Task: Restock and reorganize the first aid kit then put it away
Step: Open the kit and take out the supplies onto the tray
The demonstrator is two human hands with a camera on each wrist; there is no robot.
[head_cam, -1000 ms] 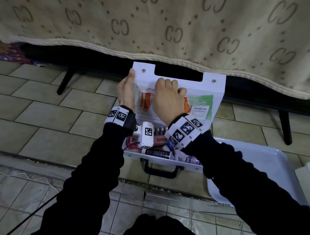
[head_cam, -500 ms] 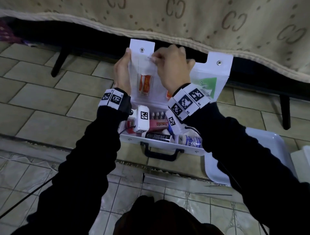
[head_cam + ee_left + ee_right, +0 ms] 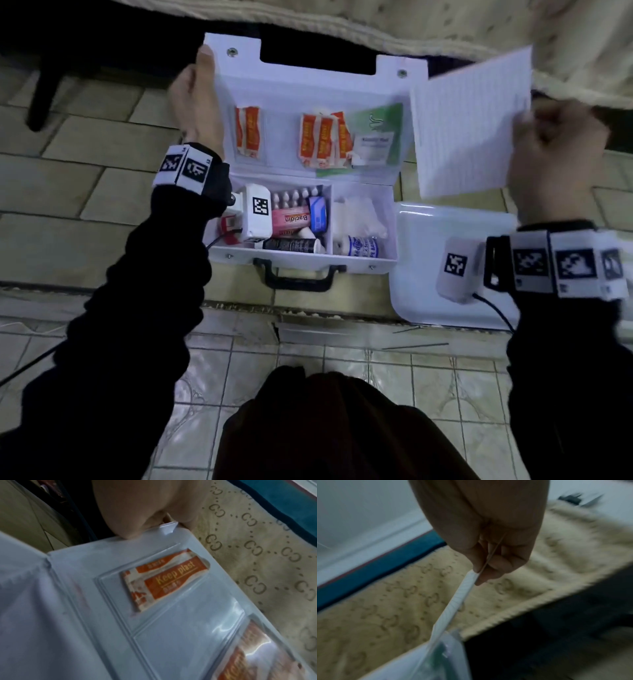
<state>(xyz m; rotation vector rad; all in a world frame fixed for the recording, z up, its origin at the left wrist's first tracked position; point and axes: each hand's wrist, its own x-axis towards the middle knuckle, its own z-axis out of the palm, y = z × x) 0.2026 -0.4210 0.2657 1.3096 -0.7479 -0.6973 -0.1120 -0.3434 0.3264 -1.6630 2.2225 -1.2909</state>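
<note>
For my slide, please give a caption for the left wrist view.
Left hand holds the open kit lid, where a "Keep plast" plaster sits in a clear pocket.

Head camera looking steeply down from above onto the open first aid kit [image 3: 308, 164], left wrist camera tight against its lid, right wrist camera close behind a pinched white sheet [image 3: 453, 608], both sharing the patterned bedspread [image 3: 257, 547]

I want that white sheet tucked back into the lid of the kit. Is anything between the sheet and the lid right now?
Nothing visible. The right hand pinches the white sheet in the air to the right of the open lid, apart from it. The left hand holds only the lid's left edge.
</note>
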